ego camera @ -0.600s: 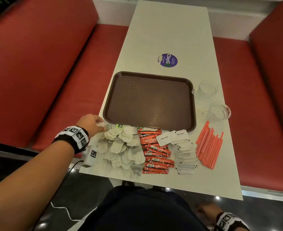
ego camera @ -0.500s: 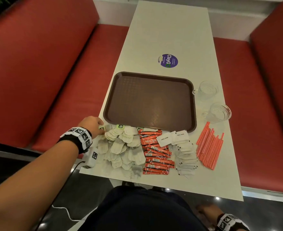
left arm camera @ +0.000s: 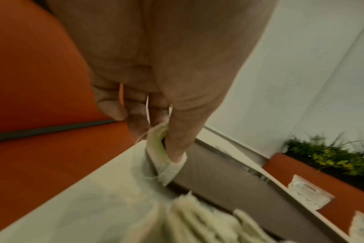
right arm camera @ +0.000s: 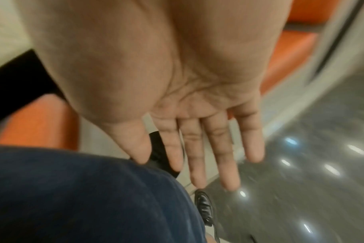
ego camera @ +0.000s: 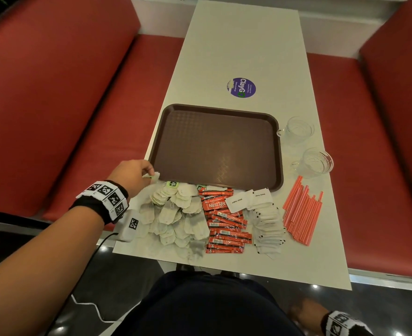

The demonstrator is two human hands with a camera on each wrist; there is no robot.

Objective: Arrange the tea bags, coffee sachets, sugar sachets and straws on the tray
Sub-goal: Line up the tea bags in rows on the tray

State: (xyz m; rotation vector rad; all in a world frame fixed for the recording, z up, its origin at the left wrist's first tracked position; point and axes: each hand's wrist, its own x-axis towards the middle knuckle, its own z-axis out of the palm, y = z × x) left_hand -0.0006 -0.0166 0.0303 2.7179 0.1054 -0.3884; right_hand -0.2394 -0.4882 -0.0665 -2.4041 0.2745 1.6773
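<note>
**Left hand pinches a tea bag at the tray's near-left corner**

I take the brown tray [ego camera: 218, 151] as my landmark. My left hand [ego camera: 133, 175] sits just outside its near-left corner, thumb and fingers pinched together on one tea bag [left arm camera: 166, 157], which hangs at the tray's rim. The tray's bare floor lies ahead and to the right of that hand, so I judge the coming move to be a short carry over the rim.

Along the tray's near edge, left to right, lie the heap of tea bags [ego camera: 176, 214], the orange coffee sachets [ego camera: 225, 226], the white sugar sachets [ego camera: 265, 221] and the straws [ego camera: 302, 214], their long axes running toward the tray. My right hand [right arm camera: 197, 131] hangs far below the tray, beside my leg, fingers straight, spread and empty. The left hand is clearly the nearer one.
</note>
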